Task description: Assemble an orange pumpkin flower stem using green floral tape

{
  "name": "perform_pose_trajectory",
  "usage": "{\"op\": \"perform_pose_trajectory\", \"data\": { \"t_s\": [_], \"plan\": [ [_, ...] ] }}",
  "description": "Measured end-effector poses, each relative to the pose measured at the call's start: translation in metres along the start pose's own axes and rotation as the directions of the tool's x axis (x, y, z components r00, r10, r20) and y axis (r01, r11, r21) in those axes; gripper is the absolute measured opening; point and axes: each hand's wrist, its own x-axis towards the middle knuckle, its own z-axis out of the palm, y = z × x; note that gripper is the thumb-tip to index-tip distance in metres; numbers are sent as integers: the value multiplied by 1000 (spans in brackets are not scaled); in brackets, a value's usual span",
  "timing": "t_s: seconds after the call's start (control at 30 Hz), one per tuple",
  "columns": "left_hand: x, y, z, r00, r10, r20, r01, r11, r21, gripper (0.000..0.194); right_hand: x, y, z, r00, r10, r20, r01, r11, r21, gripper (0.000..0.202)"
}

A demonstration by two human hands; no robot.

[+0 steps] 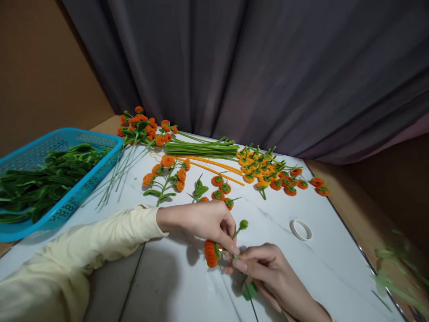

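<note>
Lower centre, the left hand point(209, 223) grips an orange chenille flower point(211, 254), the right hand point(276, 275) pinches thin green material point(235, 256); centre-left, one spray point(168, 161) looks assembled; right of centre, yellow heads point(248, 178) seem unattached.

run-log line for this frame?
left hand: holding orange flower, green bud alongside | right hand: pinching close by | blue basket: green leaves

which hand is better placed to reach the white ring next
Probably the right hand: the white ring lies on its side, nearer to it, while the left hand is farther off, by the orange flower. The right looks busy pinching, though, so may need freeing first.
</note>
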Motion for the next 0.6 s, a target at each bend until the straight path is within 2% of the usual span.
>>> {"op": "perform_pose_trajectory", "data": {
  "t_s": [0.07,0.17,0.23,0.3,0.43,0.53,0.6],
  "plan": [
    [1,-2,0,1000,-9,-14,8,1000,-15,36,-1,-6,0,992,-126,-29,119,976,-181,32],
    [2,-4,0,999,-33,-5,33,998,-52,42,-4,-10,1,946,-324,-6,289,854,-433,32],
    [4,-6,1,999,-43,10,44,997,-70,43,-6,-9,1,937,-348,10,302,798,-521,35],
    [4,-7,2,999,-43,29,46,995,-86,43,-8,-7,0,947,-321,9,273,789,-550,38],
    [5,-7,3,999,-15,48,19,997,-80,37,-6,-5,-3,982,-187,22,178,884,-431,46],
    [5,-5,2,1000,17,10,-17,999,-33,36,-2,-3,-6,997,-22,71,34,987,-160,46],
    [5,-5,2,999,35,-3,-35,999,-8,38,1,0,-7,990,58,125,-64,997,43,42]
  ]
}}
